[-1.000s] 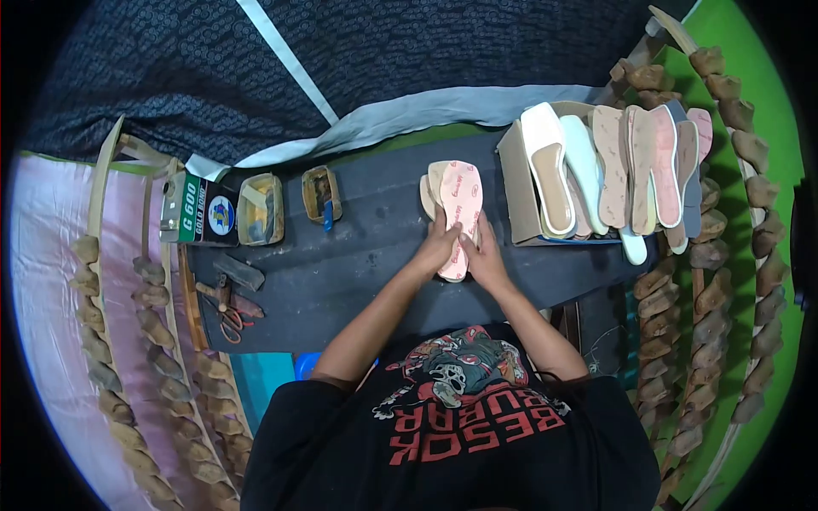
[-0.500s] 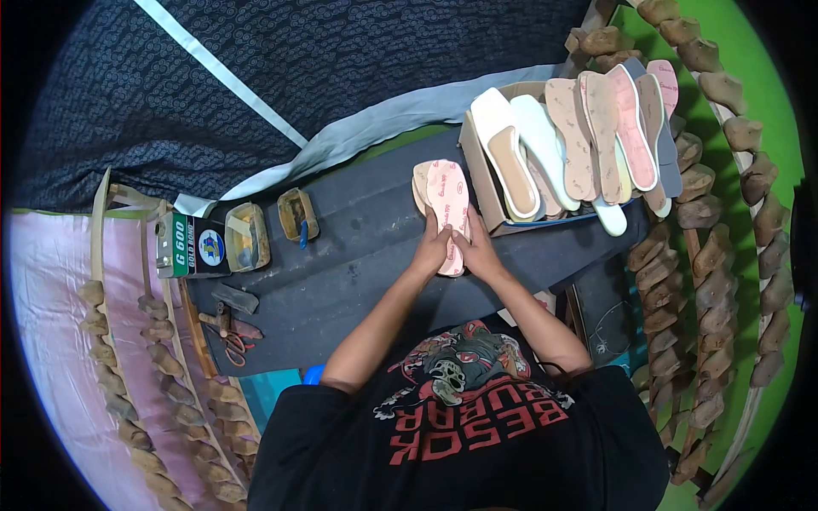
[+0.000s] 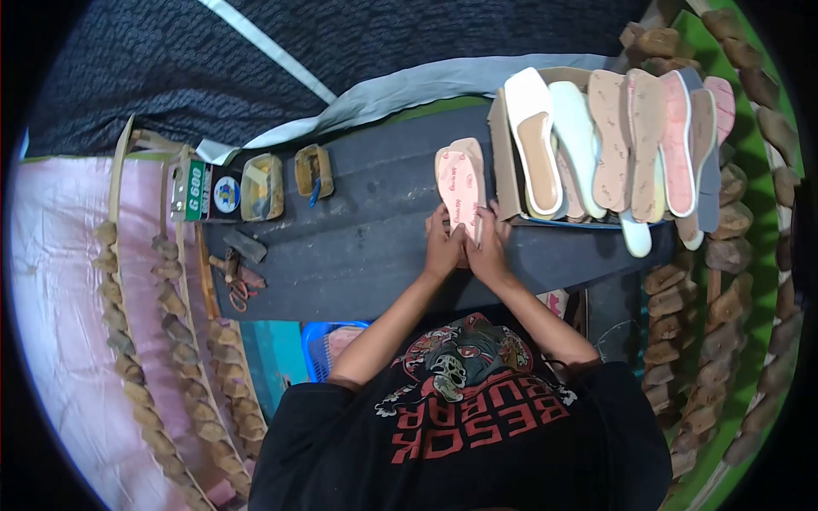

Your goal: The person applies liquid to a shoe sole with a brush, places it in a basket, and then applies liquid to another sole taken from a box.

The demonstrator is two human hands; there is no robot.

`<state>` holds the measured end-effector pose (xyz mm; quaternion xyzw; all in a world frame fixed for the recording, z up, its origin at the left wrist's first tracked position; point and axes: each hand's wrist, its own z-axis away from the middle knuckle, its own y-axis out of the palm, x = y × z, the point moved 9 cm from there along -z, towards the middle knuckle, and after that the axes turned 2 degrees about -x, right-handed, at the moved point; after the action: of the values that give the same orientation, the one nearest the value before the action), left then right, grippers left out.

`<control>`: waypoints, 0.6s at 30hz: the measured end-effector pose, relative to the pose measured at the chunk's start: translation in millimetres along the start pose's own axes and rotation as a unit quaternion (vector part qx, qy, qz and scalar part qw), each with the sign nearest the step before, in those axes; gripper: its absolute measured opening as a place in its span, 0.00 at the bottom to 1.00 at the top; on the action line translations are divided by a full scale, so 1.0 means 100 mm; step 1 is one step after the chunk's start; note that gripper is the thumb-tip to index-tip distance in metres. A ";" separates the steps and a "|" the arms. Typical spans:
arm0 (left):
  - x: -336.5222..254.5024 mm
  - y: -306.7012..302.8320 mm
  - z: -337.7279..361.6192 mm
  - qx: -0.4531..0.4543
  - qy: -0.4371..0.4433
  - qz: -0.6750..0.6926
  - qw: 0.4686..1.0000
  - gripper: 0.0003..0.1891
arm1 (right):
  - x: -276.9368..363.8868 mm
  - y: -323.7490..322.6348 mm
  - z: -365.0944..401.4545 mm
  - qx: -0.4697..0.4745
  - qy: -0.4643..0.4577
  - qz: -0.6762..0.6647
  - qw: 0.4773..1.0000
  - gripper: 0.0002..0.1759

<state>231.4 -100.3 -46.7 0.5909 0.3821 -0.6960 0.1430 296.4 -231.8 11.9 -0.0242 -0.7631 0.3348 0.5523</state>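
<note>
A small stack of insoles (image 3: 462,183), pale pink with red print on top and a tan edge showing beneath, is between my two hands over the dark work table (image 3: 366,247). My left hand (image 3: 443,247) grips the near left edge, its thumb on the printed face. On the opposite edge my right hand (image 3: 488,249) is closed in the same way, both thumbs near each other at the narrow end. Just right of them stands a cardboard box (image 3: 504,162) filled with upright insoles (image 3: 609,140) in white, tan, pink and grey.
On the left are a G 600 can (image 3: 203,194), a cut-open yellowish container (image 3: 262,187) and a smaller one (image 3: 313,170) with a blue-handled tool. Scissors (image 3: 239,295) and a dark block (image 3: 245,245) lie nearer. A blue basket (image 3: 317,349) sits below; wooden shoe lasts (image 3: 714,341) hang at both sides.
The view has shifted, so the table things sit higher and farther right. The insoles are squarer together in my hands, with the stack's lower layer now peeking out at the right.
</note>
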 end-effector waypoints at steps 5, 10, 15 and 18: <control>-0.20 -0.31 0.00 0.033 -0.003 -0.067 0.997 0.20 | -0.08 0.14 0.12 0.037 -0.016 0.012 0.999 0.32; -0.03 -0.19 0.03 0.115 -0.153 0.285 0.939 0.18 | 0.44 -0.10 0.31 0.037 -0.025 0.107 0.993 0.36; -0.25 -0.22 -0.05 0.180 -0.217 0.472 0.836 0.20 | 0.79 -0.06 0.35 0.042 -0.010 0.080 0.996 0.35; -0.14 -0.35 -0.13 0.210 -0.200 0.468 0.835 0.20 | 0.73 0.31 0.33 0.066 0.021 -0.018 0.997 0.32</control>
<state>221.8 -71.3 -20.7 0.5634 -0.1319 -0.7122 0.3974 229.5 -194.2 50.8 0.0188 -0.7276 0.3738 0.5749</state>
